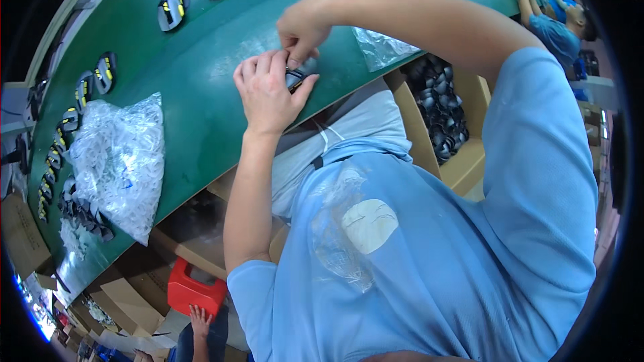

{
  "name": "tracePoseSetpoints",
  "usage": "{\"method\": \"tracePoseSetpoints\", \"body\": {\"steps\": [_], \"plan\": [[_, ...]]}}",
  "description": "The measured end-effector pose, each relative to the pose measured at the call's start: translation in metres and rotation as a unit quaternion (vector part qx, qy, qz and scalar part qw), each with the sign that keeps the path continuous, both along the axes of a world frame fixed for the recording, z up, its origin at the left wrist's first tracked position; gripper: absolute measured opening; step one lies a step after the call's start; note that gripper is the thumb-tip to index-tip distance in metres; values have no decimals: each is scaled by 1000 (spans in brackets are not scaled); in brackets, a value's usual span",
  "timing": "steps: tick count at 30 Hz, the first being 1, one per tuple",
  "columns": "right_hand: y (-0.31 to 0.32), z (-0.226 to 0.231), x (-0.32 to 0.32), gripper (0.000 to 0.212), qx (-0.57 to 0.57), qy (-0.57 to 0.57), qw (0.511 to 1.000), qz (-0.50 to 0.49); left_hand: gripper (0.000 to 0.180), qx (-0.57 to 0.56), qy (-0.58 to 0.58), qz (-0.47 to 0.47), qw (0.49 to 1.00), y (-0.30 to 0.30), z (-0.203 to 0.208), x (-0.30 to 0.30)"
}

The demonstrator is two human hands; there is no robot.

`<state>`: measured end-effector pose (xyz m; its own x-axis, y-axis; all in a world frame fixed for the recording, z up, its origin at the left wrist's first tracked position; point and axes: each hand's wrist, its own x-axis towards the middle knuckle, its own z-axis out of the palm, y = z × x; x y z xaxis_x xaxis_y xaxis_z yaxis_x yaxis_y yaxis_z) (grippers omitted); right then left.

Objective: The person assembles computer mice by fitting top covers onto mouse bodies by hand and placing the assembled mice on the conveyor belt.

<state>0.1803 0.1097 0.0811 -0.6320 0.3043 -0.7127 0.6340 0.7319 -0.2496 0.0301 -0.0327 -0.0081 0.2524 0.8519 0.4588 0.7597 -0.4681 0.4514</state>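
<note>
My left hand (268, 90) and my right hand (300, 30) meet over the green conveyor belt (201, 94). Between them sits a small dark grey plastic part (298, 74), gripped by the left fingers at its side and pinched from above by the right fingertips. Most of the part is hidden by my fingers. A row of similar dark parts with yellow marks (173, 10) lies on the belt farther away, curving down the left edge.
A clear bag of white pieces (121, 161) lies on the belt at left; another clear bag (382, 7) at upper right. A cardboard box of dark parts (439, 104) stands by my right side. A red bin (193, 288) and another person's hand (200, 322) are below.
</note>
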Motion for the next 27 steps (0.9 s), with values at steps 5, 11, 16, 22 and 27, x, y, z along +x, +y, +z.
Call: {"method": "tracePoseSetpoints", "body": {"steps": [5,11,16,22,27], "plan": [[-12,-13,51,50,-195,78,927,-311,63,-3,-5,8,1000,3,1,1],[-6,-8,38,49,-244,6,905,-349,63,-24,-10,10,1000,1,3,0],[-8,0,37,49,-285,-27,878,-385,61,-39,-42,4,998,0,3,2],[-18,7,28,49,-250,-48,878,-406,59,-56,-51,5,997,-1,2,3],[-15,14,25,44,-158,-17,948,-275,59,-47,-36,-2,998,2,3,5]]}}
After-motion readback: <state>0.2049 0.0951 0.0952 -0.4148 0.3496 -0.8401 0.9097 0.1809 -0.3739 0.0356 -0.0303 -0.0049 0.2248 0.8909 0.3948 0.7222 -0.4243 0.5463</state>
